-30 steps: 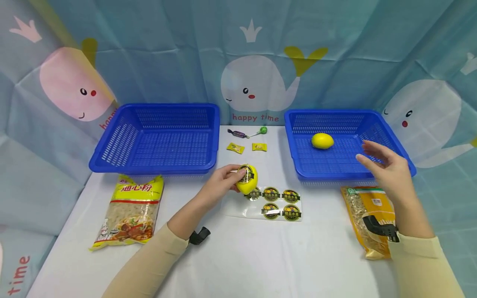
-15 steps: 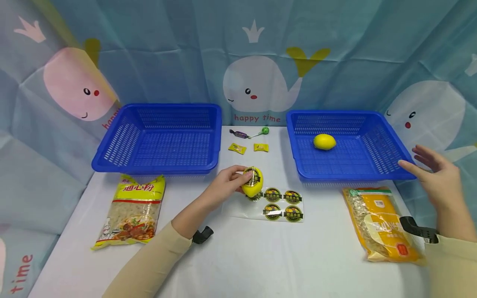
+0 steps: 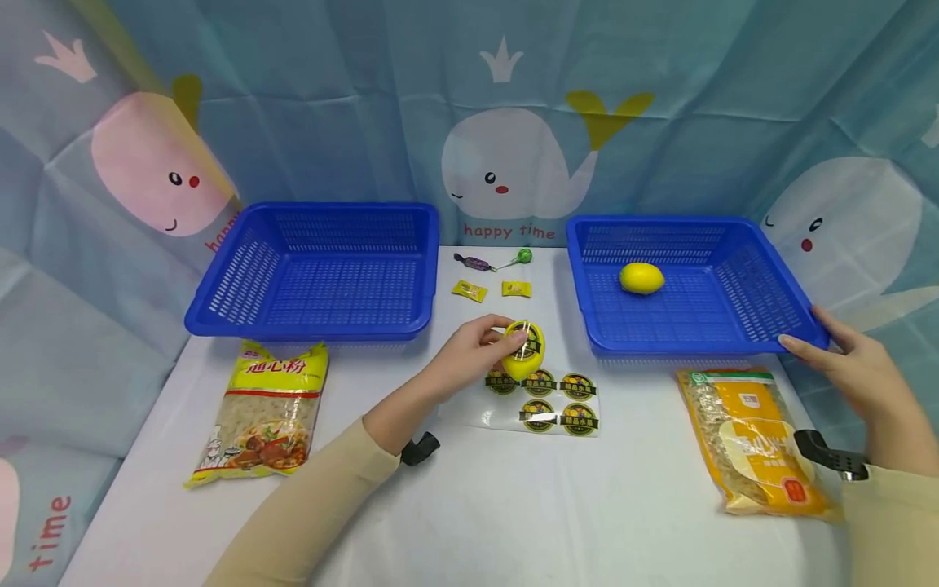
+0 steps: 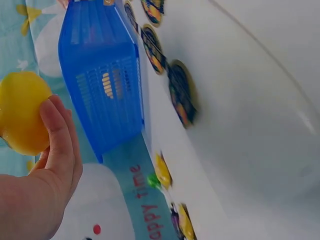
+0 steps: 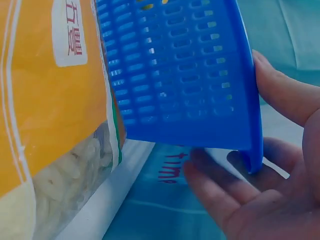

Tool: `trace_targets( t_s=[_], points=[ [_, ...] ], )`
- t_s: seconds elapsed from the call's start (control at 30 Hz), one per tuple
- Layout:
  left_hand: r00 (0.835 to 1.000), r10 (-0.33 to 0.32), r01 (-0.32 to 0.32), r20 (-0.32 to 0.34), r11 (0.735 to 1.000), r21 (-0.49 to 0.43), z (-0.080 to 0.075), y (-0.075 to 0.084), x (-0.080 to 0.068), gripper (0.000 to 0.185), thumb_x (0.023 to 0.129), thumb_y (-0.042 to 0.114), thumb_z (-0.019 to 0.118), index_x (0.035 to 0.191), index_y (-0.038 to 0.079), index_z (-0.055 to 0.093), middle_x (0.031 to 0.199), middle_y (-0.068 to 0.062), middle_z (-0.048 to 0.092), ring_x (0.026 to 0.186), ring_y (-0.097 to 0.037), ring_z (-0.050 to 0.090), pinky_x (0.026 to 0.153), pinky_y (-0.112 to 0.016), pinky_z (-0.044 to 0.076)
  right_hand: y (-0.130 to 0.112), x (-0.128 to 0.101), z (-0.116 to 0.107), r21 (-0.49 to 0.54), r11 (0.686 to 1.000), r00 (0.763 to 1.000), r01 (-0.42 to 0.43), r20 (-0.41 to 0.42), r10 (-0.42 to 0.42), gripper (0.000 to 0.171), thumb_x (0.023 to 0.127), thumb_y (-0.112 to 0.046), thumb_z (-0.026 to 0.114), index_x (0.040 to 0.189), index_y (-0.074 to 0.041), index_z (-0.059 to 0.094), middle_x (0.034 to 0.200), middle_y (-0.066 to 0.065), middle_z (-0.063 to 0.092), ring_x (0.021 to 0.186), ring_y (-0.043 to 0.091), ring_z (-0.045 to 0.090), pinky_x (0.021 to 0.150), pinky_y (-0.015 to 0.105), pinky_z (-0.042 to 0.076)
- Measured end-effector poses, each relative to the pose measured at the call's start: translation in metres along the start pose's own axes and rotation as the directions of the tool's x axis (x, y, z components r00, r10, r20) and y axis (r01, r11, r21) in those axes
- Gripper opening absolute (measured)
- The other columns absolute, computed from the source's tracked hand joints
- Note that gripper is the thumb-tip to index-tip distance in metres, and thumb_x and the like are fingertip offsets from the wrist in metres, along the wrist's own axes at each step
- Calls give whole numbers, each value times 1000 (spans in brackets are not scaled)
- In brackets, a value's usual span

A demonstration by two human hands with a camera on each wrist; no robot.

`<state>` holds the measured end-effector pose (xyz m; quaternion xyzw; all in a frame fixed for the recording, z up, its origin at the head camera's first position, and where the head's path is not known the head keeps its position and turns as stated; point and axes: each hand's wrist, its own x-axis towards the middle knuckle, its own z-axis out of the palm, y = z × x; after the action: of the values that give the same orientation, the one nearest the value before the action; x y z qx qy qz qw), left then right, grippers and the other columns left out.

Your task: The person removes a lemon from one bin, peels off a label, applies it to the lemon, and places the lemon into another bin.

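My left hand (image 3: pixel 493 342) grips a yellow lemon (image 3: pixel 524 349) bearing a round black sticker, just above a clear sheet of stickers (image 3: pixel 544 401) on the white table. In the left wrist view the fingers (image 4: pixel 57 145) curl round the lemon (image 4: pixel 20 112). My right hand (image 3: pixel 810 336) holds the near right corner of the right blue basket (image 3: pixel 737 338). The thumb lies on its rim and the fingers reach under it. The right wrist view shows that corner (image 5: pixel 250 125) between thumb and fingers (image 5: pixel 220 197). A second lemon (image 3: pixel 641 278) lies inside this basket.
An empty blue basket (image 3: pixel 220 314) stands at the back left, a yellow noodle bag (image 3: pixel 257 412) in front of it. An orange bag (image 3: pixel 756 440) lies below the right basket. Wrapped candies (image 3: pixel 469 290) and a green lollipop (image 3: pixel 519 257) sit between the baskets. A whale-print curtain (image 3: pixel 506 122) closes the back.
My left hand has carried the lemon a little right, over the sticker sheet. My right hand swung out from above the right basket and came in to take its near right corner.
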<state>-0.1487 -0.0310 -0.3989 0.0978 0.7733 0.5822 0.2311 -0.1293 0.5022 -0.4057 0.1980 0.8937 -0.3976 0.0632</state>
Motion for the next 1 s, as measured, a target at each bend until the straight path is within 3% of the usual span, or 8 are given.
trace_targets(
  t_s=[0.13, 0.33, 0.47, 0.8, 0.9, 1.0],
  points=[
    [1000, 15, -15, 23, 1000, 12, 13, 12, 12, 61, 96, 55, 62, 142, 15, 53, 111, -6, 71, 98, -36, 70, 95, -55, 53, -1, 1, 0, 15, 1000, 1000, -1, 13, 1, 94, 99, -53, 56, 157, -20, -9, 163, 31, -6, 140, 67, 15, 108, 78, 12],
    [998, 33, -34, 45, 999, 20, 38, 30, 34, 59, 96, 53, 63, 140, 14, 55, 102, 0, 72, 83, -20, 72, 86, -39, 58, -2, 2, 2, 25, 1000, 1000, -5, 28, 5, 93, 99, -53, 55, 156, -22, -11, 164, 29, -6, 138, 65, 22, 110, 73, 17],
    [998, 46, -47, 51, 999, 6, 55, 45, 47, 57, 96, 53, 64, 136, 12, 58, 97, 1, 73, 81, -22, 73, 80, -35, 58, -2, 1, 2, 36, 999, 1000, -17, 19, 16, 92, 98, -53, 55, 156, -24, -11, 164, 29, -8, 140, 64, 19, 109, 72, 17],
    [999, 48, -48, -14, 998, 37, 80, 65, 72, 48, 94, 53, 66, 118, 12, 65, 104, 4, 63, 76, -13, 70, 69, -25, 57, -2, 1, 4, 53, 999, 1000, -12, 12, 12, 91, 98, -53, 55, 156, -27, -10, 165, 29, -7, 139, 63, 21, 109, 71, 20],
    [997, 55, -51, -48, 994, 93, 84, 70, 75, 45, 94, 54, 66, 109, 11, 68, 93, 2, 67, 71, -14, 70, 63, -24, 55, -1, 0, 5, 53, 998, 1000, -15, 11, 15, 91, 98, -53, 55, 157, -27, -10, 164, 29, -7, 138, 62, 22, 110, 71, 20],
    [994, 52, -38, -93, 988, 148, 87, 75, 77, 44, 94, 56, 64, 92, 12, 70, 78, -1, 70, 64, -14, 69, 55, -24, 50, 0, 1, 5, 41, 999, 1000, -17, 16, 16, 92, 98, -54, 55, 157, -27, -9, 164, 30, -4, 134, 58, 32, 109, 70, 22]
  ],
)
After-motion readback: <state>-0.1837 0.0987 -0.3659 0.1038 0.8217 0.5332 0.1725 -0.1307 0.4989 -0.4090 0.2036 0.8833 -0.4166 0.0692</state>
